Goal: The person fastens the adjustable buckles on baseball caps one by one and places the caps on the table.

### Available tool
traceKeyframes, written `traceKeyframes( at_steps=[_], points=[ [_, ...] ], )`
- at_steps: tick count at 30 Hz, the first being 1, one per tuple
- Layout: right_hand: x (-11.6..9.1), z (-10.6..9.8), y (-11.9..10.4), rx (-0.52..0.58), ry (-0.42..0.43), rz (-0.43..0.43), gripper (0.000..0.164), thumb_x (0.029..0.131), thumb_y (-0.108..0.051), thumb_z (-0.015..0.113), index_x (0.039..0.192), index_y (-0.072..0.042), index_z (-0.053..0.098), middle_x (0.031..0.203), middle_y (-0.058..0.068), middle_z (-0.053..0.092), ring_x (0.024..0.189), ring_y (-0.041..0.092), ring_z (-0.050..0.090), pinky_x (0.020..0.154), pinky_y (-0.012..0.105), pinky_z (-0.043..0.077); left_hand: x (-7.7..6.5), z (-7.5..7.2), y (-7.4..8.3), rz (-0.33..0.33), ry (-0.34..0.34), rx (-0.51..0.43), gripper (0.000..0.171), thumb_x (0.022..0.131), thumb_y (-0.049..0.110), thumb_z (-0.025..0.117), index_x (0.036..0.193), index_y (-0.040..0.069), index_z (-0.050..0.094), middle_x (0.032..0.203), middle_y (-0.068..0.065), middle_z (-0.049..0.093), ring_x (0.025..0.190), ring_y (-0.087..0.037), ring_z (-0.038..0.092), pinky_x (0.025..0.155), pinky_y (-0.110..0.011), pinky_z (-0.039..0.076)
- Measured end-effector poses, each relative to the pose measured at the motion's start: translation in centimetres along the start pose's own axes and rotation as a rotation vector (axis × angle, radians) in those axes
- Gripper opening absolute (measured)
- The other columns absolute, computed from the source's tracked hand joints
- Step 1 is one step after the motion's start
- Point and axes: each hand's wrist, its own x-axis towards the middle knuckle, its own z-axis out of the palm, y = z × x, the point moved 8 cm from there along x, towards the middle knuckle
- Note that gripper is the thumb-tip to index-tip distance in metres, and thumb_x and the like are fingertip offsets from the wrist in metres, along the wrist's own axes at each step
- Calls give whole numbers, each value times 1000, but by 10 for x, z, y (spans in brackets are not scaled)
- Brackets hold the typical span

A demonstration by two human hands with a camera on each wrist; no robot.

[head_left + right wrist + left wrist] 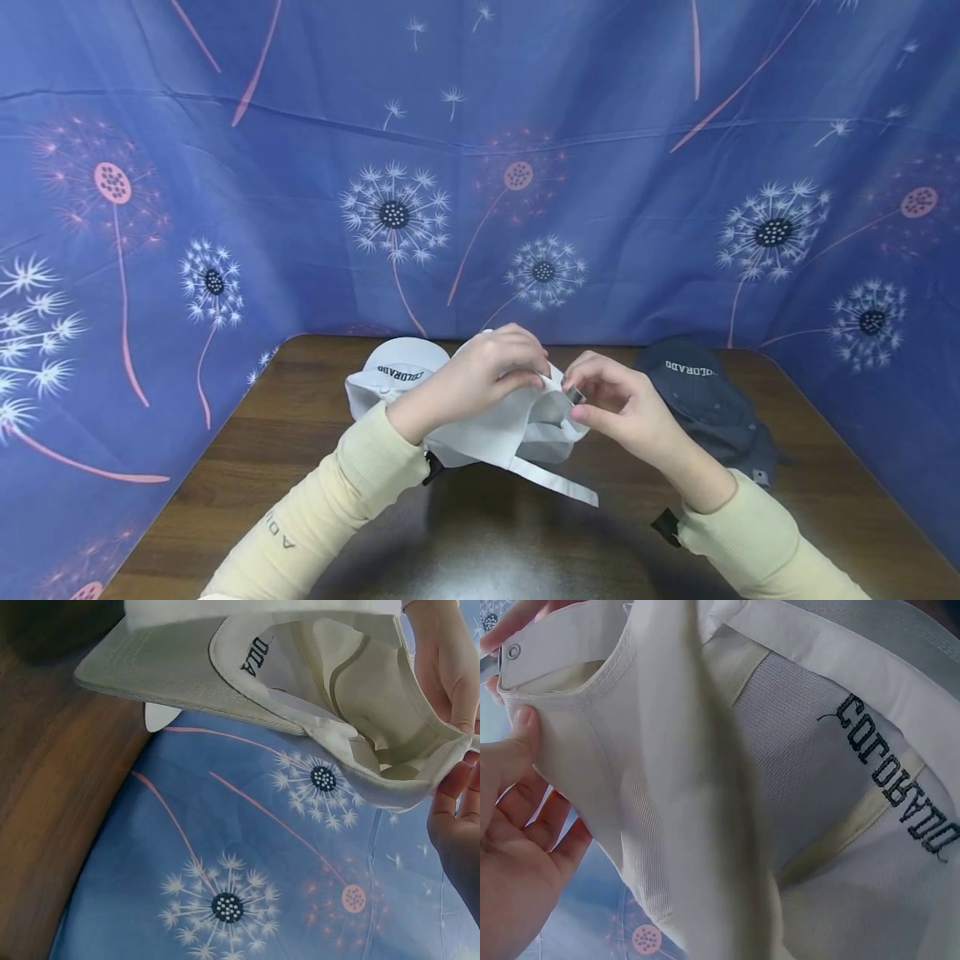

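A white baseball cap (480, 433) is held up over the table between both hands, its hollow inside facing the left wrist camera. The back of dark stitched lettering (892, 776) shows inside it. My left hand (491, 375) pinches the fabric at the cap's back opening between thumb and fingers. Beside it, my right hand (618, 404) pinches the small metal buckle (574, 395) at the cap's back edge. A loose white strap (558, 483) hangs from the cap's lower side, pointing right. In the left wrist view, a metal eyelet (514, 652) shows on a white band.
A second white cap (408, 358) with COLORADO lettering sits behind on the left, partly covered by the left forearm. A dark grey cap (705, 404) with the same lettering lies at right, beyond the right arm. A blue dandelion-print cloth (465, 208) surrounds the brown wooden table (300, 450).
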Motion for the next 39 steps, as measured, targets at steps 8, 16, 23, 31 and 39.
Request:
traceKeyframes(
  at_steps=[8,16,23,31,39],
  points=[
    [-1,-4,6,65,7,24,14,90,-1,59,104,-3,58,102,3,57,95,13,54,76,21,47,3,4,-4,-22,-8,-5,3,85,9,68,88,9,69,94,-1,67,99,-13,58,93,-16,42],
    [-3,-4,10,112,-12,24,13,90,-2,59,104,-1,58,101,4,57,95,14,53,78,22,46,3,5,-4,-34,-15,12,4,84,8,69,88,9,70,94,0,68,99,-13,59,93,-16,42],
    [-6,-5,15,72,-47,59,19,86,5,62,103,-4,60,101,2,59,93,13,55,77,22,48,2,4,-3,-39,-16,40,5,83,10,70,88,10,70,95,0,68,100,-13,59,94,-16,41],
    [-5,-7,9,65,-67,-43,24,82,11,63,104,0,61,101,5,62,94,15,57,82,22,48,2,4,-4,-46,-24,36,4,84,10,69,88,10,70,95,0,67,100,-12,58,94,-16,41],
    [-4,-15,6,104,35,-78,17,85,2,65,102,0,65,100,6,64,96,17,58,84,24,49,2,4,-2,-49,-19,31,7,85,14,69,90,11,70,95,1,68,98,-11,59,91,-16,43]
  ],
)
